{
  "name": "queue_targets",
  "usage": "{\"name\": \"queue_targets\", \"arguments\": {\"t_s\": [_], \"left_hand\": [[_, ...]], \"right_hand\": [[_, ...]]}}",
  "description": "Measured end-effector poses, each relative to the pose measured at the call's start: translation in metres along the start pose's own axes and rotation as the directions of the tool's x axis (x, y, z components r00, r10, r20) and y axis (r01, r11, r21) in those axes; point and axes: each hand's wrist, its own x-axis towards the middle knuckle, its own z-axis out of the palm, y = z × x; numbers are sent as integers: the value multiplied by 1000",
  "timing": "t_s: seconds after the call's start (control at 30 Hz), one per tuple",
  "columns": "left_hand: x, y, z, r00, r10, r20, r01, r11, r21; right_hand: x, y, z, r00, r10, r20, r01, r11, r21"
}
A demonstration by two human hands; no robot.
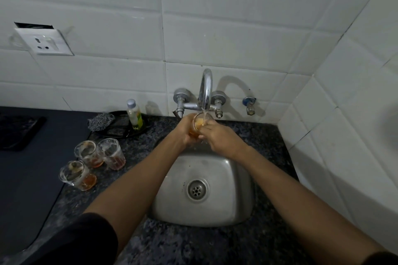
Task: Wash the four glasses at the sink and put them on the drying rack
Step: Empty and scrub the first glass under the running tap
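We hold one glass (199, 124) under the tap spout (206, 90), both hands wrapped on it. Our left hand (187, 130) curls round the glass from the left side and bottom; our right hand (216, 133) closes on it from the right, fingers against the wall of the glass. Water runs from the spout straight into the glass mouth, which faces up and slightly toward us. The glass sits above the far edge of the steel sink (232, 206), over the basin. Drain (197, 188) lies near the middle of the basin floor.

On the speckled dark countertop (215, 245), left of the sink, three more glasses stand close together: a near glass (75, 175), a middle glass (88, 155) and a right-hand glass (111, 153). All three show foam on the walls and amber dregs at the bottom. Behind them, a black tray (120, 130) carries a steel scrubber (100, 121) and a small bottle (134, 116) with a pale cap. A wall socket (44, 42) sits on the white tiles at upper left.
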Motion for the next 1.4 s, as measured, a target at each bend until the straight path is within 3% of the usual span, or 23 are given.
{"name": "queue_targets", "arguments": {"t_s": [0.2,0.33,0.47,0.53,0.67,0.83,0.97,1.0,1.03,1.13,1.23,1.4], "left_hand": [[-4,1,7,997,34,-76,-37,999,-32],[-8,4,1,999,-25,-34,26,999,36],[-8,3,6,996,79,-29,-80,996,-47],[-9,1,8,994,105,-17,-106,992,-69],[-17,10,7,998,30,62,-32,999,24],[-16,9,10,990,141,30,-141,990,1],[-17,8,4,995,66,80,-66,998,0],[-18,10,3,994,66,85,-69,997,34],[-18,11,1,995,81,66,-85,994,64],[-15,9,-3,988,151,15,-151,987,47],[-15,5,-4,983,181,13,-181,983,21],[-14,0,-8,974,214,77,-210,976,-55]], "right_hand": [[4,-12,5,990,141,-31,-136,983,127],[0,-3,0,999,21,33,-19,998,-67],[2,-12,5,981,185,-64,-169,964,205],[7,-15,11,969,228,-97,-200,950,242],[3,5,6,998,60,-31,-61,998,-27],[10,-9,13,958,276,-76,-230,899,372],[7,-3,16,983,170,-72,-153,967,202],[5,1,17,983,175,-58,-157,961,225],[4,0,18,970,242,-34,-216,913,346],[11,-11,19,873,473,121,-425,613,666],[19,-14,21,856,496,145,-438,549,711],[16,-21,20,772,559,303,-442,129,888]]}}
